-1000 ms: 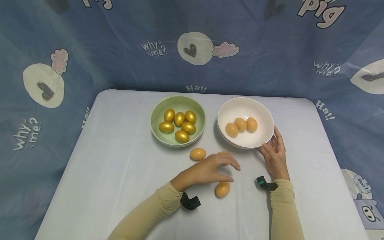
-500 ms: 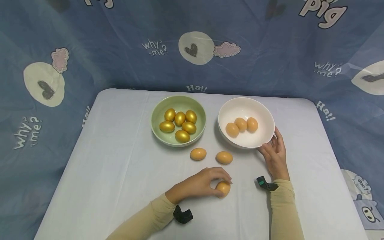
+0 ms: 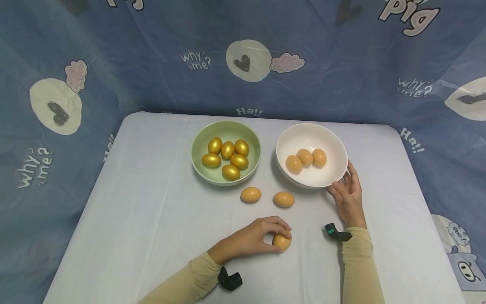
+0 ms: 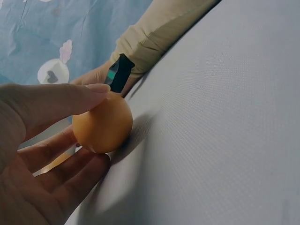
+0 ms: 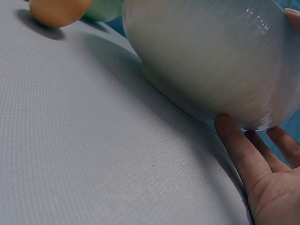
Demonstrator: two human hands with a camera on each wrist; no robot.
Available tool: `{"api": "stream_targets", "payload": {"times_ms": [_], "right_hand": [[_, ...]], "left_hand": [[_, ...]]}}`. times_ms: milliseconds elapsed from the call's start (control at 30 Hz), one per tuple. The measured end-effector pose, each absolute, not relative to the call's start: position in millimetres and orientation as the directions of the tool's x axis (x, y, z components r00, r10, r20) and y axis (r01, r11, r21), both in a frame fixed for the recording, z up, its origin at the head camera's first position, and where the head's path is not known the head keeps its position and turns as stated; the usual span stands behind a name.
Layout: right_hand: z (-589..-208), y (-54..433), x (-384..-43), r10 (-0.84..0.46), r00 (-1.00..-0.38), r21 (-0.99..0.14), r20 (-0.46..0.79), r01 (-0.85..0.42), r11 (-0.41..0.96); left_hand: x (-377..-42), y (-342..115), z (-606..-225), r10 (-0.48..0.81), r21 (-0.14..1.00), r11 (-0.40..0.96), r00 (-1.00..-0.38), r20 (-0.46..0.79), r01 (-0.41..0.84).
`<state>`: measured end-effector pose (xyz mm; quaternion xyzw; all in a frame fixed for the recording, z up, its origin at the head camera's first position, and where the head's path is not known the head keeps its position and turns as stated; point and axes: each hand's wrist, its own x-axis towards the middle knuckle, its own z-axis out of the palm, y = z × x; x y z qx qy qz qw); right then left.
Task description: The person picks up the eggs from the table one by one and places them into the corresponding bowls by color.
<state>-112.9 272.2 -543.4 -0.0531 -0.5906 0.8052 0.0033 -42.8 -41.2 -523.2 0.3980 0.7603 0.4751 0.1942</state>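
Note:
My left hand (image 3: 252, 238) pinches a brown egg (image 3: 282, 242) low over the table, thumb on one side and fingertips on the other. In the left wrist view the egg (image 4: 103, 123) shows between thumb and curled fingers. My right hand (image 3: 350, 202) holds the near right side of a white bowl (image 3: 336, 171), with several fingertips against its outer wall in the right wrist view. Three brown eggs (image 3: 305, 157) lie inside the bowl. Two more brown eggs, one on the left (image 3: 250, 195) and one on the right (image 3: 284, 199), lie on the table in front of the bowls.
A green bowl (image 3: 198, 158) with several golden eggs (image 3: 230, 172) stands to the left of the white bowl. Both bowls stand toward the back of the white-covered table (image 3: 152, 190). Behind it hangs a blue printed cloth (image 3: 171, 84).
My left hand has moved down toward me from above the table, uncovering the right loose egg, and has closed on the nearest egg. The right hand has stayed at the white bowl.

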Motion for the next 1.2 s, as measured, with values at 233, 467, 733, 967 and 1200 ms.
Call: {"api": "stream_targets", "payload": {"times_ms": [233, 467, 733, 967, 1200], "right_hand": [[-544.2, 272.1, -112.4, 0.071, -0.994, -0.953, -0.081, 0.056, -0.298], [-544.3, 271.7, -113.1, 0.078, -0.993, -0.954, -0.087, 0.061, -0.293], [-544.0, 269.9, -113.9, 0.104, -0.990, -0.956, -0.090, 0.057, -0.287], [-543.9, 270.3, -113.9, 0.102, -0.990, -0.956, -0.096, 0.063, -0.286], [-543.1, 270.0, -112.9, 0.096, -0.991, -0.954, -0.090, 0.058, -0.294]], "left_hand": [[-42.5, -40.5, -524.2, 0.789, 0.882, 0.235, -0.611, 0.073, 0.409], [-42.9, -39.7, -524.7, 0.791, 0.890, 0.235, -0.609, 0.059, 0.391], [-45.2, -37.5, -522.7, 0.792, 0.895, 0.236, -0.608, 0.047, 0.377], [-50.7, -34.4, -519.9, 0.795, 0.892, 0.237, -0.605, 0.049, 0.384], [-60.9, -31.2, -512.4, 0.787, 0.872, 0.246, -0.613, 0.075, 0.422]]}}
